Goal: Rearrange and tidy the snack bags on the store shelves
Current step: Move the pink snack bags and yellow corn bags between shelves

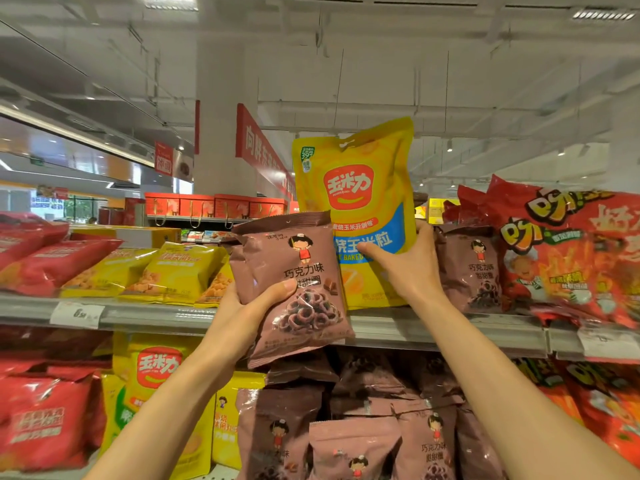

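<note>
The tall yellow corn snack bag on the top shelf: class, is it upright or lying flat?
Upright. The yellow bag stands on its bottom edge, the right hand gripping it.

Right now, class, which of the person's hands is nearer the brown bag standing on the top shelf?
Right. The right hand grips the yellow bag directly beside that brown bag; the left hand holds another brown bag farther left.

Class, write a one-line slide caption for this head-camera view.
At the top shelf, the left hand holds a brown snack bag while the right hand grips a tall yellow bag.
</note>
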A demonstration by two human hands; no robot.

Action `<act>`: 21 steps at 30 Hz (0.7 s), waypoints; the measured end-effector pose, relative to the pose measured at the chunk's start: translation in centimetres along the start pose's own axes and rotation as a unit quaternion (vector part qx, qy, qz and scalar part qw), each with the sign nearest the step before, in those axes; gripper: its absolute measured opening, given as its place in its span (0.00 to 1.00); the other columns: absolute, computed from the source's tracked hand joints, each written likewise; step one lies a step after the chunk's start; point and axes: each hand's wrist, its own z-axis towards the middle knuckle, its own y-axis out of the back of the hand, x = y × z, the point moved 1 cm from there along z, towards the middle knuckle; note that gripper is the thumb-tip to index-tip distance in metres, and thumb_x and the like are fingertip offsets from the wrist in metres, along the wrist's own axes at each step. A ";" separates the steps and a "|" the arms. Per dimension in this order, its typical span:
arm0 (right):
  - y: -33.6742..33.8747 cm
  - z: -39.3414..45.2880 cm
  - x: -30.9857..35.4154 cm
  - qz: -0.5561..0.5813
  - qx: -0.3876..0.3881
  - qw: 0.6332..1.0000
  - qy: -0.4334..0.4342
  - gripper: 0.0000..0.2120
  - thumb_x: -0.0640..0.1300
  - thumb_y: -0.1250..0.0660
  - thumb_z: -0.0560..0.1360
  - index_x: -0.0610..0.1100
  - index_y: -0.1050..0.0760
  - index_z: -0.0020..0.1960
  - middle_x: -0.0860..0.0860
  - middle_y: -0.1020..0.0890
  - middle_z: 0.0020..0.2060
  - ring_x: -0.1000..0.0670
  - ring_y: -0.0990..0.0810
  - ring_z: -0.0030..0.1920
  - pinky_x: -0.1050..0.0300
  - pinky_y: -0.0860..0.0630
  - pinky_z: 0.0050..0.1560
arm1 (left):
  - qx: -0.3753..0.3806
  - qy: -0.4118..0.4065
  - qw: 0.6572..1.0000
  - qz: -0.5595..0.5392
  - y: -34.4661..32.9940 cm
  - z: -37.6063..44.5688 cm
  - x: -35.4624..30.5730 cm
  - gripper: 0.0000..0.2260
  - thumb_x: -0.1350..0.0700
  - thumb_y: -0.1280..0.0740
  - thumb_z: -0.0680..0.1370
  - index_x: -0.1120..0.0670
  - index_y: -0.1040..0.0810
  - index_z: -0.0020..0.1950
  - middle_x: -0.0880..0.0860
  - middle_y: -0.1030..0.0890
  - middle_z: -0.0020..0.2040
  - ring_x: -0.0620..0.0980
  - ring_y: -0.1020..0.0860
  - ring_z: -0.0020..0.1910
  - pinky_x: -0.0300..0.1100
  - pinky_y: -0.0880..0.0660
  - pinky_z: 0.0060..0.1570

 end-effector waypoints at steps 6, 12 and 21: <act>0.3 0.8 2.0 0.021 -0.025 0.999 0.024 0.41 0.59 0.16 0.60 0.51 0.35 0.63 0.56 0.20 0.54 0.52 0.17 0.56 0.39 0.17 0.55 | 0.008 0.002 1.000 -0.014 1.2 0.6 0.3 0.27 0.46 0.20 0.67 0.48 0.22 0.64 0.52 0.12 0.52 0.54 0.13 0.50 0.52 0.18 0.53; 2.2 0.4 3.3 -0.011 -0.035 0.999 0.005 0.42 0.56 0.16 0.64 0.45 0.34 0.67 0.54 0.21 0.55 0.49 0.18 0.56 0.39 0.17 0.56 | 0.009 -0.001 1.000 -0.009 1.2 1.9 0.4 0.35 0.39 0.20 0.59 0.47 0.22 0.64 0.52 0.12 0.53 0.55 0.13 0.51 0.54 0.19 0.55; 8.4 -1.1 2.4 -0.039 -0.013 0.998 -0.050 0.37 0.52 0.15 0.65 0.45 0.32 0.65 0.50 0.19 0.56 0.51 0.17 0.49 0.56 0.23 0.32 | 0.074 -0.012 0.997 0.012 -1.9 5.8 -0.5 0.25 0.46 0.19 0.67 0.47 0.22 0.61 0.55 0.12 0.52 0.56 0.13 0.50 0.54 0.18 0.55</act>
